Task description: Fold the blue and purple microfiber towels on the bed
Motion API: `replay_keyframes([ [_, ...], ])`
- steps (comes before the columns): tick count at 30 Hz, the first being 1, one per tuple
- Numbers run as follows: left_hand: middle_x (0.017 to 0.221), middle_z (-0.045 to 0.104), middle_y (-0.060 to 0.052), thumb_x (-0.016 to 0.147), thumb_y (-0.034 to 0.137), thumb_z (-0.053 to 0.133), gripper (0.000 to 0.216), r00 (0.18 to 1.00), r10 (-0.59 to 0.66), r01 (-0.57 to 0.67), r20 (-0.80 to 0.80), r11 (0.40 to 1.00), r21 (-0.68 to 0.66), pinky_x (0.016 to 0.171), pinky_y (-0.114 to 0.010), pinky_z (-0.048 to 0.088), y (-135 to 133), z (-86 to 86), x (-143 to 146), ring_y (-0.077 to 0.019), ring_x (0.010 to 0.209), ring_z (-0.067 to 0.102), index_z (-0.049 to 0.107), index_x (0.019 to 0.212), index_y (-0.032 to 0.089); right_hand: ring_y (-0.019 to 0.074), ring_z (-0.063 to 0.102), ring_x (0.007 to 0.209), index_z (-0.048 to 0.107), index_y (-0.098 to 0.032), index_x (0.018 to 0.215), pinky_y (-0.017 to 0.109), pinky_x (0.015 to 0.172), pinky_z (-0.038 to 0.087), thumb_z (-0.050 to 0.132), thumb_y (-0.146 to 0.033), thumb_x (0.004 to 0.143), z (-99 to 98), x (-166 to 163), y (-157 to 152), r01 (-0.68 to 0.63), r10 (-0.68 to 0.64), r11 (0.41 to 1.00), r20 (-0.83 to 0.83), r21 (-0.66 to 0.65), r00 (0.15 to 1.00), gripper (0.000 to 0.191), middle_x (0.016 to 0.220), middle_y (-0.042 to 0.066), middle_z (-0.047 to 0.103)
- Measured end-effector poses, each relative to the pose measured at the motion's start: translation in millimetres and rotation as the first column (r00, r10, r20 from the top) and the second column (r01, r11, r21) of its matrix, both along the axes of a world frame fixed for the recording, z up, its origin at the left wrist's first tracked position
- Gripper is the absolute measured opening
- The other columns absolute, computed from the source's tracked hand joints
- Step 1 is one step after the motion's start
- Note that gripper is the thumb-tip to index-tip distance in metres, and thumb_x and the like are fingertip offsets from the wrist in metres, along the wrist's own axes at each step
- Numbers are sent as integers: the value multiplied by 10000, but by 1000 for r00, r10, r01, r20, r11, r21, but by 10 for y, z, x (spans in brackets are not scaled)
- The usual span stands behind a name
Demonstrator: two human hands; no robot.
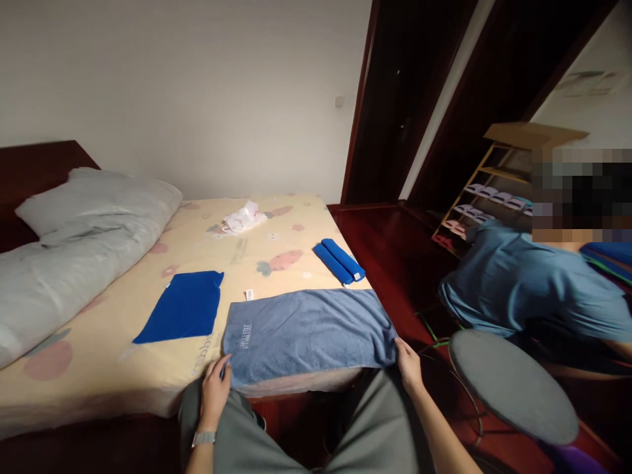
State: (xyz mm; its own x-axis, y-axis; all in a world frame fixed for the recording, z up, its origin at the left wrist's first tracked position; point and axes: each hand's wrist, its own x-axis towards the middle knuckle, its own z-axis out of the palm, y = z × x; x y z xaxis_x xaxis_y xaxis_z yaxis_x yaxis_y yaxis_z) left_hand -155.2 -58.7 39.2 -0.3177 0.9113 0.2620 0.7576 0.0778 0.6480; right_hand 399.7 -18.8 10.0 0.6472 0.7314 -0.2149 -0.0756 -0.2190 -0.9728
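Note:
A grey-blue towel (306,332) lies spread flat along the near edge of the bed (148,368). My left hand (215,388) pinches its near left corner, fingers closed on the cloth. My right hand (409,365) grips the near right corner, which hangs at the bed's edge. A bright blue cloth (184,306) lies flat just left of the towel. Two rolled blue towels (340,261) sit side by side behind the towel, near the bed's right edge.
A grey duvet (74,237) is heaped at the left of the bed, and a white crumpled bag (241,218) lies at the far side. A person in a blue shirt (523,283) bends low at right, beside a round grey stool (511,385) and a shoe rack (486,197).

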Motion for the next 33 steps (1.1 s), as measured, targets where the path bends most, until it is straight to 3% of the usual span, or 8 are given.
replay_keyframes([
  [5,1141,730,-105,868,539,528,449,968,-4,4,251,1000,-1,978,-390,525,-8,-89,125,-263,1068,680,719,1079,192,323,626,1156,766,-159,987,448,1035,459,671,-634,714,317,-1076,351,-327,314,940,129,96,941,556,1122,140,733],
  [8,1143,739,-119,833,604,560,527,908,-23,59,418,996,-72,990,-394,525,15,-150,228,-272,1094,682,727,1065,161,335,611,1191,734,-164,1119,514,1085,402,519,-652,838,402,-2246,454,-638,603,756,224,147,765,602,1203,140,704],
  [12,1115,747,-132,849,634,536,576,851,-59,137,522,984,-112,985,-401,526,-6,-87,297,-289,1101,678,735,1048,132,306,583,1242,681,-204,1242,460,1085,407,488,-511,905,267,-3701,279,-923,894,377,230,74,384,495,1281,97,671],
  [15,1088,750,-143,861,637,523,598,820,-34,119,571,987,-112,942,-398,547,-49,-47,278,-293,1059,691,719,1076,114,286,571,1248,625,-225,1319,462,1082,401,456,-441,918,92,-4241,102,-940,933,339,110,43,341,486,1267,79,676],
  [21,1045,747,-143,794,644,613,588,856,-49,105,514,991,-80,842,-389,587,-71,-133,274,-277,944,712,721,1065,133,210,639,622,395,-137,1491,366,635,538,302,-332,937,26,-4023,153,-955,939,296,-193,24,286,595,674,18,648],
  [27,1008,727,-130,896,569,533,437,953,-108,97,283,994,53,882,-375,559,-209,28,373,-261,952,687,755,962,199,263,573,1091,559,-227,1338,396,970,438,541,-174,814,361,-3561,491,-888,767,392,619,-240,171,527,1166,107,632],
  [30,954,724,-110,879,578,568,417,972,-61,42,228,996,84,844,-352,560,-327,117,343,-249,904,687,763,918,211,310,508,1157,609,-237,1279,451,970,413,534,-149,838,438,-3497,710,-754,641,496,767,-430,-16,456,1283,145,568],
  [33,933,728,-105,853,621,577,445,985,7,-23,173,996,91,840,-362,558,-402,136,229,-252,887,687,768,900,222,301,499,1164,655,-223,1203,437,978,407,519,-140,862,420,-3429,893,-738,589,470,794,-485,-147,377,1327,140,549],
])
